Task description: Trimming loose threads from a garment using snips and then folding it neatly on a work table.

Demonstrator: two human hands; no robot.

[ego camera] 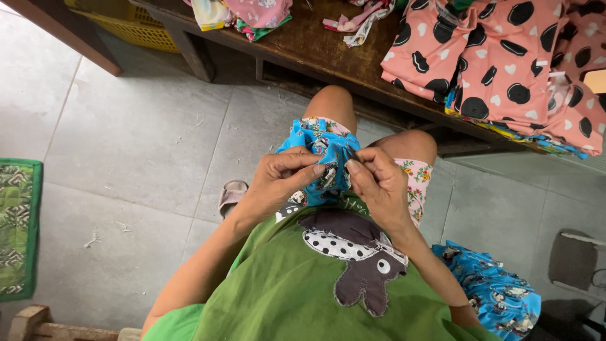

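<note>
Head view, centre of frame: left hand and right hand, both pinched shut on a bunched blue printed cloth held over the lap, fingertips nearly meeting. Lower right: more blue cloth piled beside the person. Left edge: green mat on grey floor. Upper right: pink spotted garments stacked on the wooden surface.
</note>
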